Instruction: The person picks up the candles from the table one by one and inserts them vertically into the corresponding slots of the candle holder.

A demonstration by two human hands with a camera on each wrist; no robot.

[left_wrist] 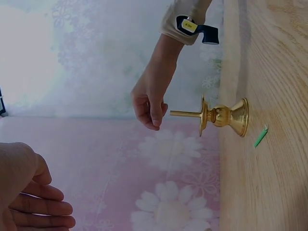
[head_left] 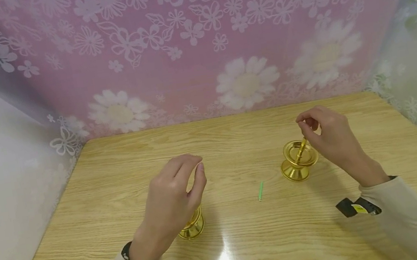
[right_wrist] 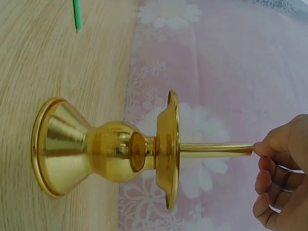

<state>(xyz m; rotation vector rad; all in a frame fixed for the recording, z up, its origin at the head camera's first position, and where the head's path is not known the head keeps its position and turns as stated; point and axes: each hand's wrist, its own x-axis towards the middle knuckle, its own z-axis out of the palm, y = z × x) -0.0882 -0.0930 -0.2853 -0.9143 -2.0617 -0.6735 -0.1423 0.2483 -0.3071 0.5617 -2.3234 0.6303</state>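
Observation:
A gold candlestick (head_left: 296, 173), with a flared base, a wide dish and an upright tube, stands on the right of the table. My right hand (head_left: 330, 130) is at the top of its tube (right_wrist: 216, 150). In the right wrist view a fingertip meets the tube's end, and the fingers are loosely curled with nothing visible between them. My left hand (head_left: 171, 197) hovers over a second gold candlestick (head_left: 193, 230), hiding most of it. Its fingers (left_wrist: 45, 207) are relaxed and hold nothing. A thin green stick (head_left: 260, 191) lies between the two candlesticks.
The wooden table (head_left: 248, 244) meets a pink flowered backdrop (head_left: 168, 73) at its far edge. Pale flowered cloth hangs on the left and right sides. Each wrist wears a black strap with a camera.

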